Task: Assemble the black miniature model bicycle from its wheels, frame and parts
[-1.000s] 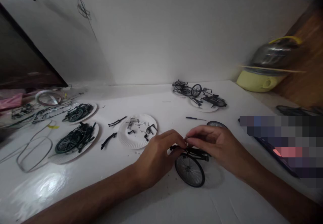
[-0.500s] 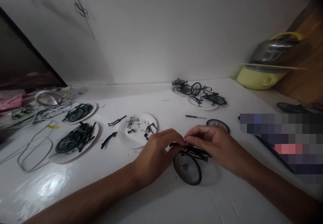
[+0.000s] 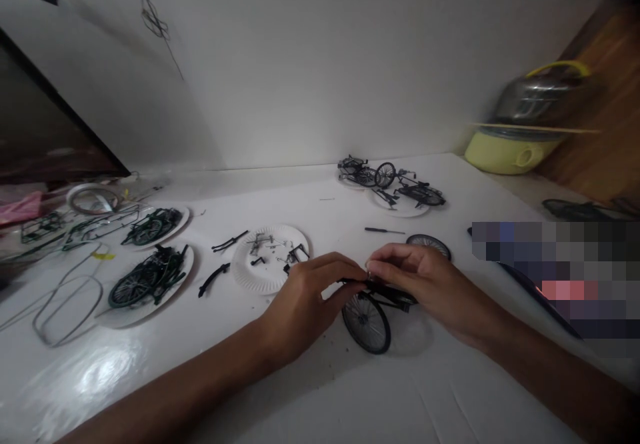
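At the left of the desk [image 3: 270, 197]: two paper plates [image 3: 183, 277] of dark-green bicycle parts [image 3: 147, 281]. Next: ribbed white plate [image 3: 245, 276] of small parts, bare surface behind it to the wall [image 3: 300, 64]. Right of centre: left hand [image 3: 310, 301], thumb and finger clamped on the left end of one model bicycle [image 3: 387, 292]; free room on its near side; long axis crosswise, wheel end leftward, frame slanting slightly down rightward. Beyond: screwdriver [image 3: 385, 231], second wheel [image 3: 429, 243]. Right hand [image 3: 435, 284], fingertips pinched on a tiny bright piece [image 3: 369, 273] above the frame. Far right: dark-edged object [image 3: 555, 307], pixelated, limiting that side.
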A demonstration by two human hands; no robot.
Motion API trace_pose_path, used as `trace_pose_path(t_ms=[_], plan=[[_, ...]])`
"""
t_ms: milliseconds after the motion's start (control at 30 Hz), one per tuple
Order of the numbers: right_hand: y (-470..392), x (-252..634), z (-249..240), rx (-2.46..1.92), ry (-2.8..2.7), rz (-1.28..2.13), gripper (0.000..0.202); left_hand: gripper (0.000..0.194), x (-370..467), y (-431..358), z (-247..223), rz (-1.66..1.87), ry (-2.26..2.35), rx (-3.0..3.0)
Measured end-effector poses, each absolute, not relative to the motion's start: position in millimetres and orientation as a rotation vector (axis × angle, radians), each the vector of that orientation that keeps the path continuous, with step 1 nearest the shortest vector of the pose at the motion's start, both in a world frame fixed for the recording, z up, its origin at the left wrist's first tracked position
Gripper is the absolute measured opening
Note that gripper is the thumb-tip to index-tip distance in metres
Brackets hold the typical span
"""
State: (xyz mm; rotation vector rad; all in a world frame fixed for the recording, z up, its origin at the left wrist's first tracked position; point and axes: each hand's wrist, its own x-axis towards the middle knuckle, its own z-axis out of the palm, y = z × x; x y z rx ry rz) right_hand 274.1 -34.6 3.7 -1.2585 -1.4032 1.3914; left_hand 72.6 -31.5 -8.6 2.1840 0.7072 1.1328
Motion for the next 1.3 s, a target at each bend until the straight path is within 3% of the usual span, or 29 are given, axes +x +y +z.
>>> trace_pose_path(t_ms=[333,467,533,700,900,1300], plan=[[-35,277,8,-1.198,-1.019,1.606,0.023,0.025,59,-30,2,1.108,0.752,2.560],[-33,280,5,-1.175,-0.968,1.604,0.024,0.064,58,-32,4,0.986,0.666,2.796],[-32,281,5,-1.165,-0.959,1.604,0.023,0.073,59,-33,3,0.944,0.708,2.881],[-32,281,4,-1.135,-0.966,1.612,0.023,0.039,61,-36,0,0.960,0.760,2.930],[-32,278,3,-1.158,-1.003,1.547,0.024,0.025,59,-36,8,1.110,0.734,2.916],[-34,275,4,-1.062,-0.947,1.667,0.024,0.025,59,-41,11,1.191,0.599,3.105]])
